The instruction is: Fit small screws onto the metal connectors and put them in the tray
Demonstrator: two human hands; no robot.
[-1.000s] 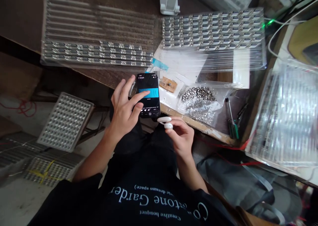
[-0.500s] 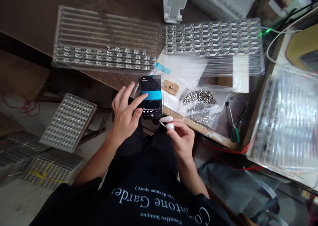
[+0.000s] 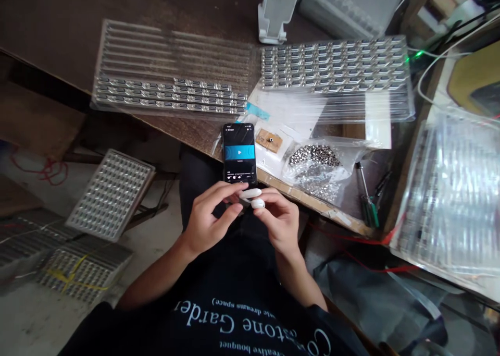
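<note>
A small white earpiece [image 3: 250, 194] with two rounded parts is between my hands, low in front of the phone. My right hand [image 3: 280, 221] pinches its right side between thumb and fingers. My left hand [image 3: 211, 218] is at its left side, fingertips and thumb closed around that edge. Just beyond the fingers lies a black phone [image 3: 239, 166] at the table edge, its screen lit with a blue band and a play symbol. A clear bag of small metal parts [image 3: 316, 160] and a brown cardboard piece [image 3: 269, 140] are right of the phone.
Two clear trays of metal connectors, one left [image 3: 172, 69] and one right [image 3: 336, 64], lie behind the phone. A green-handled screwdriver [image 3: 367, 199] is at the right. More trays are stacked at the far right [image 3: 449, 205] and lower left [image 3: 111, 194]. A white stand [image 3: 278, 12] is at the back.
My left hand has left the phone screen and moved down and right to the earpiece. My right hand has shifted slightly left with it. The phone screen now shows a play symbol.
</note>
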